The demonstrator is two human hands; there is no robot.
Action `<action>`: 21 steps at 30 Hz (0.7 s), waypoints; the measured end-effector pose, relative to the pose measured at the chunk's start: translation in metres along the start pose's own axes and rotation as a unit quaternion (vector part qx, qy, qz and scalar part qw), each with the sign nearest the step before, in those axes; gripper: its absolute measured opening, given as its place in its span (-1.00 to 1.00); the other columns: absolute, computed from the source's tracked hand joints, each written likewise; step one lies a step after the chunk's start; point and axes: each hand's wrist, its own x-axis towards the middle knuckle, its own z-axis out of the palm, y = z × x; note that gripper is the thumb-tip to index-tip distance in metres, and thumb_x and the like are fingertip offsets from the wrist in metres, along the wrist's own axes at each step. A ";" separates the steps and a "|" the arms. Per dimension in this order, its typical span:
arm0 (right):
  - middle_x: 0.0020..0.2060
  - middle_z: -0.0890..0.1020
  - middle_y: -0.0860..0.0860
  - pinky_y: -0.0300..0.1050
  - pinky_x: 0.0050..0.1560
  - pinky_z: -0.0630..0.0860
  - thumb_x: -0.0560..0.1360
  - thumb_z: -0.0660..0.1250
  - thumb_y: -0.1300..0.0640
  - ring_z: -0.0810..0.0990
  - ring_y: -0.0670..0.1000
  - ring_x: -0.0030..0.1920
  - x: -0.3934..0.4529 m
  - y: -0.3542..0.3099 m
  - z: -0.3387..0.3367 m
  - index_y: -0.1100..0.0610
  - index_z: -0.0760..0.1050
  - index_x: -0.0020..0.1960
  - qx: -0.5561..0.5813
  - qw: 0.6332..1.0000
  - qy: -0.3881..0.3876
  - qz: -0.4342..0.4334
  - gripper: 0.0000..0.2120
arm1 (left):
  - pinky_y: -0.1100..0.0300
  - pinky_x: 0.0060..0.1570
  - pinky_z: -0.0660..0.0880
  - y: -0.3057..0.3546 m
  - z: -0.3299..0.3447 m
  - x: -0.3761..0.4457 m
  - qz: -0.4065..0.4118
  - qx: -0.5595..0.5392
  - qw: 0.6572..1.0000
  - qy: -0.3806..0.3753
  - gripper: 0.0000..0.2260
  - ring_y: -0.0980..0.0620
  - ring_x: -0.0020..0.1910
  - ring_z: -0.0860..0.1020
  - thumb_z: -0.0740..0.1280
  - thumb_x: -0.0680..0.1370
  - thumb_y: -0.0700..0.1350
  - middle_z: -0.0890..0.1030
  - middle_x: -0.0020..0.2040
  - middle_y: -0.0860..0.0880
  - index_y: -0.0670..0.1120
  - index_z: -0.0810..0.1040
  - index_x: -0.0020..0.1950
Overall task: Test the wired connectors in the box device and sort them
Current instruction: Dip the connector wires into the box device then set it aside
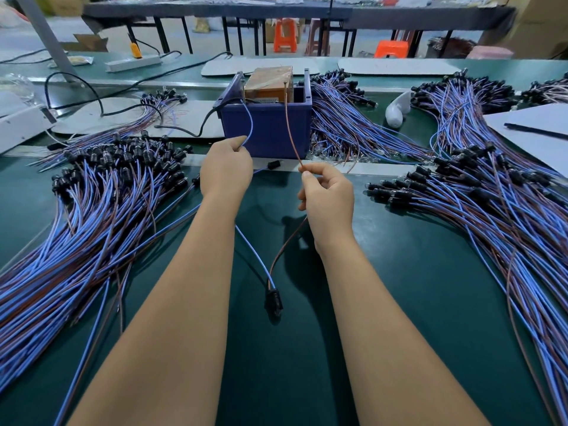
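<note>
A blue box device (266, 130) with an orange-brown block (270, 83) inside stands at the middle back of the green mat. My left hand (226, 170) grips a blue wire (249, 124) whose end reaches up into the box. My right hand (329, 195) pinches a brown wire (290, 127) that also runs up into the box. Both wires hang down between my forearms and meet at a black connector (273, 299) that lies on the mat.
Large piles of blue and brown wired connectors lie at the left (92, 204), behind the box on the right (347, 124) and at the far right (498, 192). A black power cable (184, 130) runs to the box. One loose connector (273, 164) lies before the box.
</note>
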 end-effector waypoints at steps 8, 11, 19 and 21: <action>-0.54 0.48 -0.14 -0.11 -0.36 0.48 0.55 0.25 0.22 0.44 -0.14 -0.49 0.001 0.002 0.001 0.01 0.58 -0.10 0.001 1.000 -0.001 -0.003 -0.83 | 0.18 -0.13 0.38 0.000 -0.003 0.001 -0.003 -0.030 0.999 0.024 -0.63 -0.07 0.03 0.56 0.13 0.62 -0.13 0.64 0.17 -0.03 0.07 0.55 0.35; -0.54 0.48 -0.15 -0.10 -0.35 0.48 0.54 0.25 0.22 0.44 -0.15 -0.48 0.002 0.003 0.001 0.02 0.58 -0.09 0.000 1.000 0.001 -0.003 -0.83 | 0.14 -0.01 0.42 0.000 -0.006 0.002 -0.012 -0.045 0.998 0.049 -0.64 -0.11 0.13 0.56 0.12 0.62 -0.14 0.64 0.19 -0.04 0.06 0.56 0.34; -0.53 0.49 -0.13 -0.15 -0.37 0.46 0.55 0.24 0.22 0.44 -0.13 -0.48 0.000 0.001 0.000 0.04 0.58 -0.06 -0.003 1.000 -0.004 -0.005 -0.84 | 0.22 -0.31 0.32 -0.003 -0.008 0.014 -0.016 -0.072 0.993 0.095 -0.68 0.06 -0.32 0.45 0.12 0.64 -0.12 0.63 -0.07 0.00 0.06 0.58 0.28; -0.52 0.49 -0.13 -0.13 -0.35 0.47 0.56 0.25 0.22 0.44 -0.12 -0.47 0.000 0.002 0.000 0.04 0.58 -0.06 -0.002 1.000 -0.004 -0.004 -0.84 | 0.23 -0.34 0.31 -0.002 -0.008 0.017 -0.011 -0.071 0.993 0.089 -0.67 0.11 -0.37 0.40 0.12 0.64 -0.13 0.60 -0.15 0.03 0.05 0.59 0.28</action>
